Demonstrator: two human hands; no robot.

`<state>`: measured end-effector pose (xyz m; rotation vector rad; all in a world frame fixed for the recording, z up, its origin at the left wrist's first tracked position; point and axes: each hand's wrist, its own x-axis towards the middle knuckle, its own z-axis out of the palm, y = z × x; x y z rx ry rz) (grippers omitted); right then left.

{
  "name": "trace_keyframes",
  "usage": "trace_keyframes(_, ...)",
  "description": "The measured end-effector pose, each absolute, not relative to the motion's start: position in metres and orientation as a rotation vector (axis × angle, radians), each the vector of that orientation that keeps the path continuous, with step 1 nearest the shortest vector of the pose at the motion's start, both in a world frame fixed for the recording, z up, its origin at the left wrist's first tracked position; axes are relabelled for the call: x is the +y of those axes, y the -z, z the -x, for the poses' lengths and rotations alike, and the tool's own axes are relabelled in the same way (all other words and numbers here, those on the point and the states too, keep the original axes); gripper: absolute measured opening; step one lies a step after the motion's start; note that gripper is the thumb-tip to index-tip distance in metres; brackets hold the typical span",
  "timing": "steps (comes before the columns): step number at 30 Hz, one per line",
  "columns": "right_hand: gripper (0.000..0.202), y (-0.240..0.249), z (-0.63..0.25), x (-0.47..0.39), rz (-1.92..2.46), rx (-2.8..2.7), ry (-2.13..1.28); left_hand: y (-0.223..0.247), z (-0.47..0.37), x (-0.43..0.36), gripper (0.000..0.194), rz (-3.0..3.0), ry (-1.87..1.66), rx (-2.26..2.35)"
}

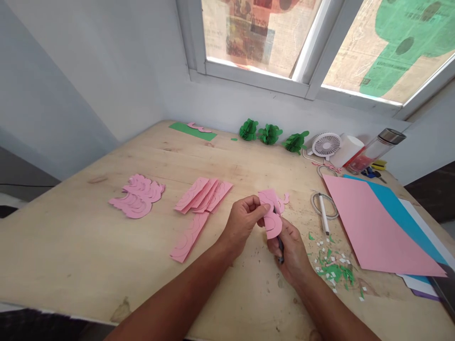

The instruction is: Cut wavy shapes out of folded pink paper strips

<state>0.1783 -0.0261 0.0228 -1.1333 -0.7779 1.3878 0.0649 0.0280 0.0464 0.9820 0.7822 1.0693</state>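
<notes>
My left hand (245, 215) pinches a pink paper strip (273, 226) between thumb and fingers. Curved pencil lines mark the strip, and its right edge is partly cut into rounded lobes. Below it, my right hand (290, 248) is closed around dark-handled scissors (280, 251); the paper hides most of the blades. Small curled pink offcuts (285, 199) lie just behind the strip. Left of my hands, several folded pink strips (204, 194) with drawn curves lie fanned out, one strip (189, 237) nearer me. Farther left is a pile of cut pink scalloped pieces (137, 196).
Green paper trees (270, 134) stand along the wall, near a small white fan (326, 144) and a glass bottle (373, 151). A white pen (323, 215) and green and white scraps (336, 272) lie right of my hands, beside stacked coloured sheets (377, 227). A green strip (194, 131) lies at the back.
</notes>
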Motion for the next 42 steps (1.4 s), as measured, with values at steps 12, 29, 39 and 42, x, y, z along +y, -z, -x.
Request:
trace_keyframes(12, 0.035, -0.0191, -0.1764, -0.0272, 1.088, -0.778, -1.368, -0.0436, -0.0669, 0.0276, 0.024, -0.969, -1.023, 0.760)
trace_keyframes(29, 0.031, -0.0201, -0.1770, -0.0279, 1.041, -0.766, -1.370, -0.0492, -0.0677, 0.0210, 0.026, -0.972, -1.022, 0.787)
trace_keyframes(39, 0.027, -0.0209, -0.1746, -0.0275, 1.042, -0.722, -1.368, -0.0500, -0.0693, 0.0207, 0.029, -0.978, -1.031, 0.783)
trace_keyframes(42, 0.029, -0.0214, -0.1749, -0.0276, 1.039, -0.717, -1.373, -0.0491, -0.0692, 0.0212, 0.028, -0.989, -1.029, 0.780)
